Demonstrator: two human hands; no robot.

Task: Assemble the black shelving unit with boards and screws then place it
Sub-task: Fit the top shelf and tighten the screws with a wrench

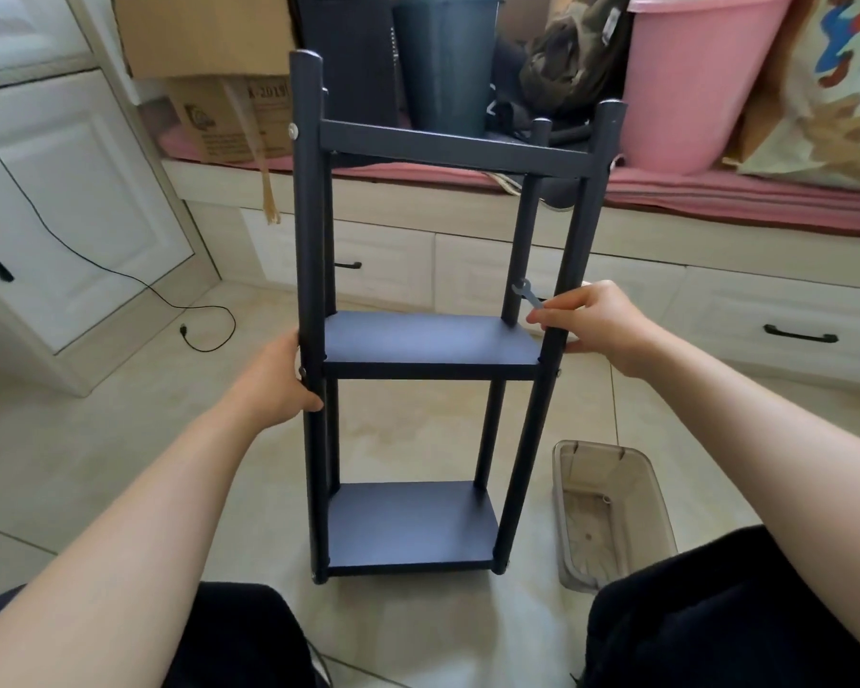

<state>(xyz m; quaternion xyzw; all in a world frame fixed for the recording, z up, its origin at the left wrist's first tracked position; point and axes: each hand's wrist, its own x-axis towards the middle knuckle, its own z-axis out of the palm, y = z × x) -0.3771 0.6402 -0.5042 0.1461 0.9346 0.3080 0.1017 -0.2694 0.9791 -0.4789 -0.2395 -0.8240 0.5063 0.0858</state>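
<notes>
The black shelving unit [430, 340] stands upright on the tiled floor in front of me, with three boards fixed between four round posts. My left hand [279, 379] grips the near left post at the height of the middle board. My right hand [597, 320] is at the near right post at the same height, with its thumb behind the post. That hand's fingers pinch a small grey wrench [528, 294], which points up and to the left. A silver screw head [294, 130] shows on the left post at the top board.
A translucent plastic bin [611, 513] sits on the floor to the right of the unit's base. Behind are a window seat with drawers [666, 290], cardboard boxes [229, 116], a dark bin [443, 62] and a pink tub [691, 81]. A black cable [204, 330] lies at the left.
</notes>
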